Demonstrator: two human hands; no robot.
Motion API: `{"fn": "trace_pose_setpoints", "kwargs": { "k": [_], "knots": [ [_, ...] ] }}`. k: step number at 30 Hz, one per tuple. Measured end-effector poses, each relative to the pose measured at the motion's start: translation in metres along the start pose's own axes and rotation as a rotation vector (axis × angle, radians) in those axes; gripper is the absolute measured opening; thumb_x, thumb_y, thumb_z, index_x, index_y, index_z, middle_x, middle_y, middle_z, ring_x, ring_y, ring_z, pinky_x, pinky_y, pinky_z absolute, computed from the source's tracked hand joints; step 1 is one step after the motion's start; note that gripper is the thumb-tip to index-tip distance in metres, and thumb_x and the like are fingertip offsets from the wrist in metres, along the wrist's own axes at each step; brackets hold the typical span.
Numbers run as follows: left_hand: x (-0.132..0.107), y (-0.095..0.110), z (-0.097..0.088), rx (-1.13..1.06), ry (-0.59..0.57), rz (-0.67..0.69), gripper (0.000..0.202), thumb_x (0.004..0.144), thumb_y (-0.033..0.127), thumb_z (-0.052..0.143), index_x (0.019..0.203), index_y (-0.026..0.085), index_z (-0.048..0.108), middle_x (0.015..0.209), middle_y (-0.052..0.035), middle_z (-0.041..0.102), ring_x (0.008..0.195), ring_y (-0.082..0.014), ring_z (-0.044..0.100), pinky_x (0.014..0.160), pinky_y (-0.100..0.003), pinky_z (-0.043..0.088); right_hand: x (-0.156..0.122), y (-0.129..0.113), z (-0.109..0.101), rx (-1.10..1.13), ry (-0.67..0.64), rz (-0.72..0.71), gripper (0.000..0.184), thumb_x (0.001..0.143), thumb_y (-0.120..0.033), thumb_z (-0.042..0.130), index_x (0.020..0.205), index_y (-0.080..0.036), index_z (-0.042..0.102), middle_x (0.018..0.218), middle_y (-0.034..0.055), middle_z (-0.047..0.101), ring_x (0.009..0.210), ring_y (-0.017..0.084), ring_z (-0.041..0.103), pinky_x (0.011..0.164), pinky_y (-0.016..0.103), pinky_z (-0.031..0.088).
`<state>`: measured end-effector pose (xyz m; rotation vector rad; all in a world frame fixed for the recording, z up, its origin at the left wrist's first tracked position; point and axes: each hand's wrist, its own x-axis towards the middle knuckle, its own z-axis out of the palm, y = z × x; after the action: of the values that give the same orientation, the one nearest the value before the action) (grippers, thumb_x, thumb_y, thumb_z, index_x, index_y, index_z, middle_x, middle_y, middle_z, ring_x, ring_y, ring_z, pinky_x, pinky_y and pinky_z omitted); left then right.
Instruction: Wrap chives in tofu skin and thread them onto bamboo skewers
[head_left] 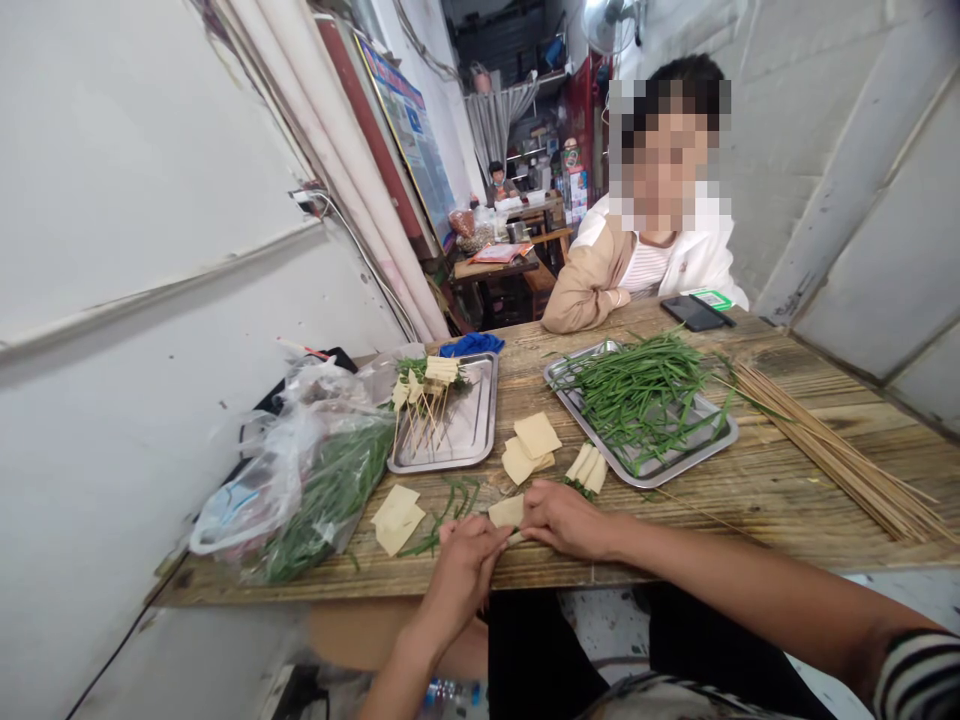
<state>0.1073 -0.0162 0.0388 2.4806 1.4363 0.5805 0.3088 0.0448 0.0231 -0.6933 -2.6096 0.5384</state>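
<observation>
My left hand (466,567) and my right hand (564,519) meet at the near edge of the wooden table (750,480), both with fingers curled on a pale tofu-skin sheet (507,511). Loose green chive stalks (450,505) lie just left of the hands. More tofu-skin squares (396,519) lie to the left, and a small stack of squares (531,445) sits just beyond. A few rolled pieces (589,467) rest by the right tray.
A steel tray (471,425) holds finished skewers (424,390). Another steel tray (660,465) is heaped with chives (637,390). Bamboo skewers (832,450) lie along the right. A plastic bag of chives (315,480) sits left. A person (645,260) sits opposite beside a phone (694,312).
</observation>
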Motion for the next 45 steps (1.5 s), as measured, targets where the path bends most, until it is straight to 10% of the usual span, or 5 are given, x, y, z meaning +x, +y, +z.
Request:
{"fn": "trace_pose_setpoints", "kwargs": {
  "k": [13, 22, 30, 45],
  "knots": [
    [0.006, 0.003, -0.003, -0.096, -0.067, -0.098, 0.025, 0.089, 0.023, 0.048, 0.09, 0.029, 0.072, 0.075, -0.0014, 0.065, 0.078, -0.0172, 0.056, 0.073, -0.033, 0.033, -0.018, -0.035, 0.003, -0.428, 0.168, -0.114, 0.023, 0.093, -0.018, 0.041, 0.105, -0.012, 0.059, 0.091, 0.0095, 0.056, 0.085, 0.02, 0.042, 0.072, 0.034, 0.033],
    [0.003, -0.005, 0.001, -0.21, -0.011, -0.122, 0.018, 0.085, 0.023, 0.056, 0.09, 0.028, 0.073, 0.079, -0.0012, 0.067, 0.081, -0.0169, 0.057, 0.076, -0.032, 0.04, -0.011, -0.03, 0.019, -0.452, 0.091, -0.139, 0.017, 0.091, -0.016, 0.045, 0.084, -0.011, 0.06, 0.082, 0.0079, 0.054, 0.082, 0.02, 0.041, 0.071, 0.035, 0.031],
    [-0.016, -0.006, 0.006, 0.203, 0.253, 0.053, 0.018, 0.088, 0.027, 0.053, 0.097, 0.029, 0.069, 0.096, -0.0022, 0.07, 0.094, -0.0211, 0.056, 0.081, -0.038, 0.033, -0.002, -0.027, 0.003, -0.387, -0.066, -0.079, 0.018, 0.092, -0.023, 0.046, 0.085, -0.014, 0.06, 0.085, 0.006, 0.055, 0.084, 0.019, 0.041, 0.068, 0.033, 0.029],
    [-0.011, 0.002, 0.016, 0.259, 0.152, 0.025, 0.016, 0.089, 0.023, 0.049, 0.091, 0.026, 0.064, 0.086, -0.0004, 0.064, 0.089, -0.019, 0.052, 0.084, -0.038, 0.031, -0.002, -0.027, 0.011, -0.466, 0.041, -0.135, 0.017, 0.091, -0.017, 0.045, 0.086, -0.012, 0.061, 0.079, 0.0071, 0.056, 0.081, 0.02, 0.044, 0.071, 0.035, 0.032]
  ]
}}
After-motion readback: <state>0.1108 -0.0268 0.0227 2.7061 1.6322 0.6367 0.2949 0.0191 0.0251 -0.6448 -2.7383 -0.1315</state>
